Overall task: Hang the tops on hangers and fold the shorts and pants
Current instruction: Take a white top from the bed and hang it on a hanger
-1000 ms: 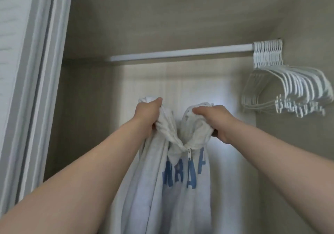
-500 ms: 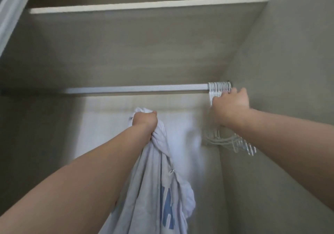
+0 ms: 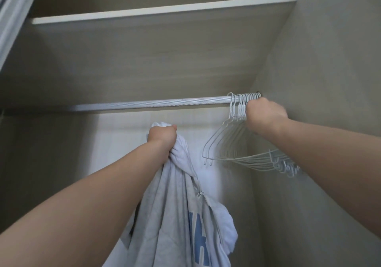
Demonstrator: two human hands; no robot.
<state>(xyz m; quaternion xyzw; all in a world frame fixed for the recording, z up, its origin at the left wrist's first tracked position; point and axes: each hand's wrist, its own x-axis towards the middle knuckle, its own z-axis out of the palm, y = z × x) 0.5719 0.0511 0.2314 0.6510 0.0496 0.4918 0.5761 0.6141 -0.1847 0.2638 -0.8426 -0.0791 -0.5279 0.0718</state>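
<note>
Under the closet shelf, the pale grey zip-up top with blue lettering (image 3: 175,215) is now held by the left hand (image 3: 161,137) alone, fist closed on its bunched collar. The right hand (image 3: 265,113) has been moved to the white wire hangers (image 3: 237,143) crowded on the ribbed metal rail (image 3: 154,103), fingers curled around their necks. A hanger is judged about to be taken.

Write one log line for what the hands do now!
left hand: grips sweatshirt | right hand: at hangers on rod | top: unhung

Beige closet (image 3: 329,81), shelf (image 3: 165,9), rail (image 3: 144,103)
</note>
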